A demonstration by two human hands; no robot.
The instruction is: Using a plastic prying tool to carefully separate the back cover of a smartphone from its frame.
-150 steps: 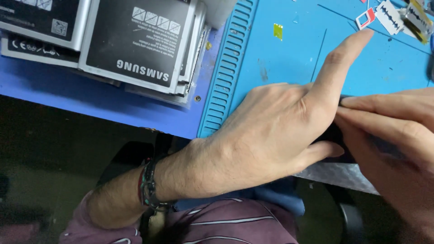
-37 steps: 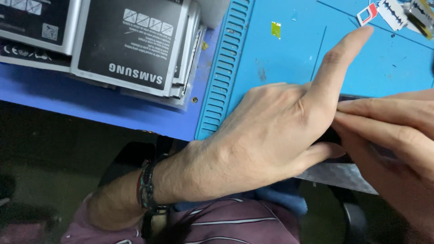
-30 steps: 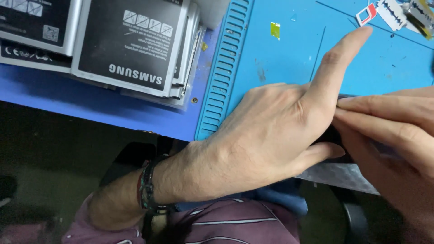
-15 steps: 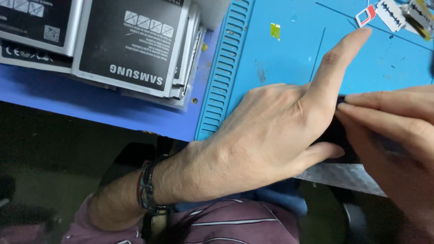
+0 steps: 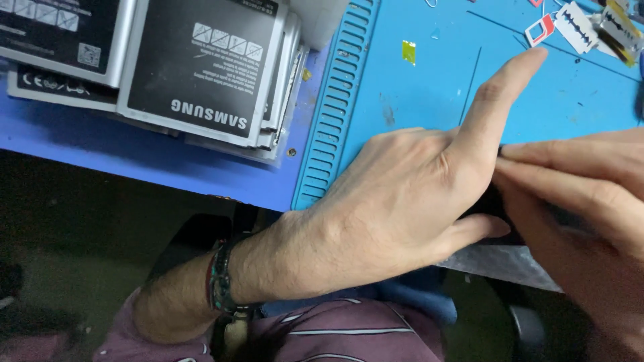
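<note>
My left hand point(image 5: 409, 208) lies over a flat black device point(image 5: 493, 211) at the near edge of a blue work mat point(image 5: 429, 87). It grips the device with the thumb underneath and the forefinger stretched out above. My right hand point(image 5: 583, 201) comes in from the right, its fingers pressed along the device's top edge against my left forefinger. Most of the device is hidden by both hands, so I cannot tell what kind it is.
Stacks of flat phone batteries point(image 5: 201, 74) lie at the upper left on the blue table point(image 5: 134, 157). Razor blades point(image 5: 577, 27), a small card tray point(image 5: 540, 30) and a yellow scrap point(image 5: 408, 51) sit on the mat's far part. A grey cloth point(image 5: 503, 265) hangs over the table edge.
My right-hand fingers have shifted slightly along the device's top edge. My left hand has stayed put.
</note>
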